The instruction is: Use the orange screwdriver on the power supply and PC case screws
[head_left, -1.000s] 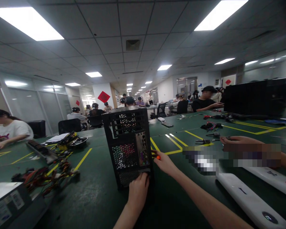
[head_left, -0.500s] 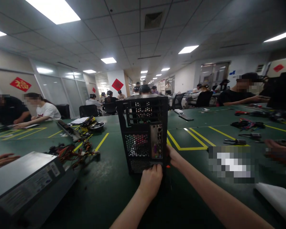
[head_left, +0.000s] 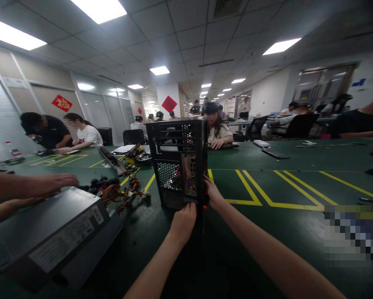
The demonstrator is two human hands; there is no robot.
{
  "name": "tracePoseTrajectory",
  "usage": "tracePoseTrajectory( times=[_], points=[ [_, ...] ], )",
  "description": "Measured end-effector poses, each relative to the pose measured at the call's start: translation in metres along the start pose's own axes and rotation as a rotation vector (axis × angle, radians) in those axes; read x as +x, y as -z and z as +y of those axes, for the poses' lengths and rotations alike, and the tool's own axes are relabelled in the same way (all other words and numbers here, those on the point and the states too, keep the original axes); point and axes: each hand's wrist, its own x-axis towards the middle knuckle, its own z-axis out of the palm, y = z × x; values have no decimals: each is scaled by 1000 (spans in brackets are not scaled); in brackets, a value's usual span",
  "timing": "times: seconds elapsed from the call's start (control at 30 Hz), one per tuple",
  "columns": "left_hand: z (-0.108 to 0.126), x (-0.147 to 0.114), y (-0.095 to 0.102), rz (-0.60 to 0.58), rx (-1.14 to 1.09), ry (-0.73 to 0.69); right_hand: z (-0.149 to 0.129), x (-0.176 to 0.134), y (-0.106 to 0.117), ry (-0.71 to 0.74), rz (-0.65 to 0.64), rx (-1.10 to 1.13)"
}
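A black computer case (head_left: 170, 155) stands upright on the green table, its rear panel with vents and ports facing me. My left hand (head_left: 185, 220) is closed, fingers bent against the lower right part of that panel; its fingertips are partly hidden. My right hand (head_left: 213, 193) grips the right side of the case, with some fingers out of sight behind the edge. Just below it shows a small red-orange thing (head_left: 205, 206), too small to name.
To the left lies a grey metal computer case (head_left: 55, 224) with another person's hands (head_left: 49, 182) over it. Bundled cables (head_left: 121, 193) lie behind it. Yellow tape lines (head_left: 258, 191) mark the green table (head_left: 236, 241). A person (head_left: 219, 131) sits across, behind the black case.
My view has turned right, shifting the room and the black case leftward. Both my hands keep their places on the case. The other person's hands now reach over the grey case.
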Motion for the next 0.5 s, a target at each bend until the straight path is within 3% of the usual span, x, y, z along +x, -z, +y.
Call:
tracePoseTrajectory(
  times=[0.23, 0.5],
  points=[
    [-58, 26, -17, -35, 48, 169, 17, 54, -60, -58, -77, 2],
    [-108, 46, -17, -110, 52, 345, 40, 95, -121, -77, -159, 4]
  ],
)
